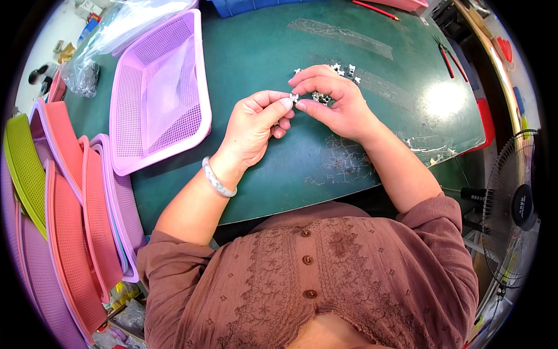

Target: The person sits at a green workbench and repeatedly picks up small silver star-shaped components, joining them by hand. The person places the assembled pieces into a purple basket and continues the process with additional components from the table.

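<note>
Over the green table mat, my left hand and my right hand meet fingertip to fingertip. Between them they pinch one tiny white part. My left thumb and forefinger close on its left side, and my right forefinger and thumb close on its right. Just beyond my right hand lies a small heap of the same small white and dark parts, partly hidden by my fingers. A pale bangle circles my left wrist.
A lilac mesh basket lined with clear plastic sits left of my hands. Stacked pink, lilac and green baskets lean at the far left. Red-handled cutters lie at the right, and a fan stands beside the table.
</note>
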Motion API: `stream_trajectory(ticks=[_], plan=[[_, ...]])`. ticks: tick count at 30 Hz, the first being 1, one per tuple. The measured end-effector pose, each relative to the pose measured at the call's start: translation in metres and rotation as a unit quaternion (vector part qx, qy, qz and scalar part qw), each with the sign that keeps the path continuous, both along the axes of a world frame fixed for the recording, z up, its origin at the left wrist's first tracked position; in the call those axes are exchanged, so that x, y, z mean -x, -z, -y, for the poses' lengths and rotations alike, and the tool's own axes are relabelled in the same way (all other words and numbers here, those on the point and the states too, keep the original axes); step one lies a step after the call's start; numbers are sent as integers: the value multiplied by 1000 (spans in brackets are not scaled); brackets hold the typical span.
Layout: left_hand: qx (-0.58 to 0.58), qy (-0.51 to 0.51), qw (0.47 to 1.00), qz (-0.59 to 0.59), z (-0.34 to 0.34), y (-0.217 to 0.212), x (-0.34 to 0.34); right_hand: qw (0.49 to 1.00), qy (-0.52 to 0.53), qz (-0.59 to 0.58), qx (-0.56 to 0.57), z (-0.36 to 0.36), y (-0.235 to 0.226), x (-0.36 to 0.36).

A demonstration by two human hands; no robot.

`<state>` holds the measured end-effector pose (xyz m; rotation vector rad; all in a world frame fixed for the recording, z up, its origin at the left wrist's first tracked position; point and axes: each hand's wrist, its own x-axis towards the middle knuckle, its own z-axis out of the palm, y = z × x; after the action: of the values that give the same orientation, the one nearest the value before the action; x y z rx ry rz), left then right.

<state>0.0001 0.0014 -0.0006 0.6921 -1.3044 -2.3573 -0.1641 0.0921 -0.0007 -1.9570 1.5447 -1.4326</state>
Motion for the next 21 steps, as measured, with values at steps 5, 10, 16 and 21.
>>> stream_trajectory(ticks=[5,10,16,21], plan=[[4,2,1000,-6,0,1,0,1000,1,2,1,0,0,-1],[8,4,1000,-8,1,2,0,1000,-1,1,1,0,0,-1],[7,1,1000,-6,1,3,0,1000,-3,10,-1,0,-1,-1],[7,-3,1000,-5,1,3,1,1000,-1,11,3,0,-1,-1]])
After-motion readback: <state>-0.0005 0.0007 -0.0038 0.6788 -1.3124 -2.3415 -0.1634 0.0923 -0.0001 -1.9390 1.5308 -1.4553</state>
